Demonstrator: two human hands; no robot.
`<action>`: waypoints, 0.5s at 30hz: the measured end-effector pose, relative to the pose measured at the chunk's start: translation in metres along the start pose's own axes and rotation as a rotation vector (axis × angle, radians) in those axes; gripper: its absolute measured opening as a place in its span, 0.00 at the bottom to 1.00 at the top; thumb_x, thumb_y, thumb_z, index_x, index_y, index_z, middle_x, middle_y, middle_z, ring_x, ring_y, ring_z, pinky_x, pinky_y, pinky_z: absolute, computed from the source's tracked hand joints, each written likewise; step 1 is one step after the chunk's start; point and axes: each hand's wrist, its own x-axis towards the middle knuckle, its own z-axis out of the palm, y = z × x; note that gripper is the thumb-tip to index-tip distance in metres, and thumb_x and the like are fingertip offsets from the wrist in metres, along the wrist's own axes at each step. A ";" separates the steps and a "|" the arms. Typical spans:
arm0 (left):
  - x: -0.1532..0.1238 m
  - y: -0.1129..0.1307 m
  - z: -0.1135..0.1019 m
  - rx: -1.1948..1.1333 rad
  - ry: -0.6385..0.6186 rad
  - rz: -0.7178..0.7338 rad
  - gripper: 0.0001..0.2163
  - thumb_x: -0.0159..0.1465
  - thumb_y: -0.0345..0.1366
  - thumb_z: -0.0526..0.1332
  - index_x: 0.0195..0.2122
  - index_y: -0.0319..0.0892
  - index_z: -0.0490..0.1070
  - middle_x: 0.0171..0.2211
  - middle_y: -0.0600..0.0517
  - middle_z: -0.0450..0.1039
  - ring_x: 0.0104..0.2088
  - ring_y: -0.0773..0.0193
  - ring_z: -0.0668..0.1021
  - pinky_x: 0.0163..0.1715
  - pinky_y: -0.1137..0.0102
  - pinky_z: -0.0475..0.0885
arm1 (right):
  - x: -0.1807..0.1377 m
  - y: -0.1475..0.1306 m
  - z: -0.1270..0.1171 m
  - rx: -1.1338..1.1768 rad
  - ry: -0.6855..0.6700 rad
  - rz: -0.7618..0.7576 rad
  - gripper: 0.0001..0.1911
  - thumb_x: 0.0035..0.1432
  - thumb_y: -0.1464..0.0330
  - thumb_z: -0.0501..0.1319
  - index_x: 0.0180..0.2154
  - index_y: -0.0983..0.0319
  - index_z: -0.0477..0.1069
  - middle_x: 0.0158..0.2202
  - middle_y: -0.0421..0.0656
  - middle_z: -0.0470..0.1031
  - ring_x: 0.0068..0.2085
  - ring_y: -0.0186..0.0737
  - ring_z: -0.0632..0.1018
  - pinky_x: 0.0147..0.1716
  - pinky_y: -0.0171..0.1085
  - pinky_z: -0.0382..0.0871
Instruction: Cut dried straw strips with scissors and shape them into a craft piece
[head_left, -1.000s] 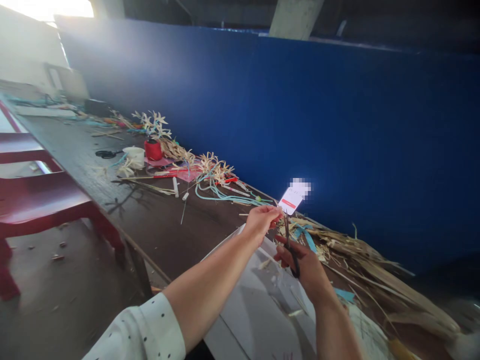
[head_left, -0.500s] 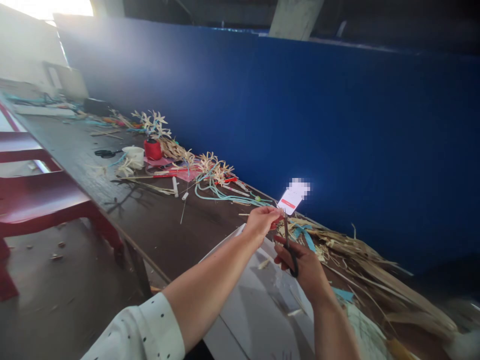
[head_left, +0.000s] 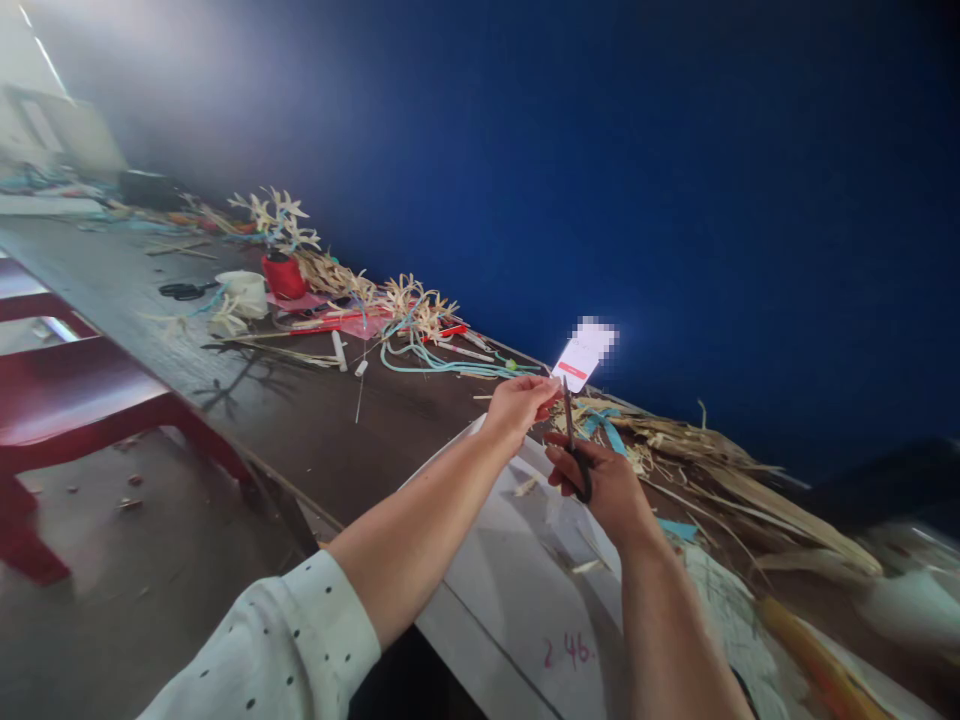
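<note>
left hand (head_left: 521, 403): pinched shut at blade tips
right hand (head_left: 609, 490): gripping scissors (head_left: 574, 455)
risk: nicked left fingertips (head_left: 550, 387), blades too near

We wear a white sleeve (head_left: 292, 650) sprinkled with small dark dots on our left arm (head_left: 420, 540), ending near the elbow; our right forearm (head_left: 667, 640) is bare.
</note>
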 end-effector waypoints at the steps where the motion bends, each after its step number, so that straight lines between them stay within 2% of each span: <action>1: 0.000 0.000 0.000 -0.001 0.000 -0.001 0.08 0.50 0.38 0.65 0.25 0.37 0.70 0.24 0.53 0.70 0.21 0.76 0.67 0.24 0.78 0.62 | 0.000 -0.001 0.000 0.001 0.007 -0.002 0.25 0.44 0.55 0.65 0.42 0.63 0.75 0.19 0.40 0.71 0.18 0.32 0.68 0.17 0.32 0.60; 3: -0.001 0.001 0.001 0.010 -0.005 0.007 0.09 0.50 0.38 0.64 0.25 0.37 0.71 0.25 0.53 0.71 0.22 0.76 0.67 0.23 0.78 0.62 | 0.000 -0.003 -0.001 0.011 0.048 -0.009 0.25 0.43 0.55 0.66 0.42 0.63 0.75 0.19 0.40 0.71 0.18 0.32 0.69 0.18 0.32 0.61; 5: -0.002 0.002 0.001 0.037 -0.003 0.022 0.09 0.50 0.38 0.64 0.25 0.37 0.71 0.25 0.53 0.71 0.22 0.76 0.68 0.23 0.79 0.62 | -0.001 -0.006 -0.002 0.061 0.183 -0.038 0.24 0.43 0.56 0.66 0.41 0.63 0.75 0.20 0.40 0.72 0.19 0.32 0.69 0.18 0.31 0.62; 10: -0.003 -0.001 0.002 0.121 -0.076 0.048 0.10 0.51 0.40 0.64 0.26 0.37 0.70 0.28 0.50 0.73 0.25 0.74 0.71 0.24 0.79 0.65 | -0.001 -0.014 -0.012 0.297 0.758 -0.239 0.20 0.47 0.57 0.64 0.40 0.62 0.73 0.24 0.40 0.73 0.21 0.30 0.70 0.20 0.30 0.65; 12: -0.003 -0.003 0.002 0.156 -0.127 0.020 0.11 0.51 0.40 0.64 0.28 0.37 0.70 0.31 0.49 0.74 0.26 0.72 0.73 0.24 0.78 0.66 | -0.001 -0.016 -0.016 0.341 0.842 -0.296 0.18 0.48 0.58 0.64 0.39 0.62 0.73 0.23 0.40 0.73 0.21 0.29 0.70 0.21 0.29 0.65; 15: -0.005 -0.006 0.002 0.207 -0.190 -0.052 0.13 0.50 0.41 0.65 0.30 0.37 0.69 0.33 0.47 0.75 0.25 0.71 0.74 0.22 0.77 0.65 | -0.001 -0.017 -0.019 0.358 0.833 -0.294 0.18 0.47 0.59 0.65 0.38 0.63 0.73 0.23 0.40 0.73 0.21 0.29 0.70 0.21 0.30 0.66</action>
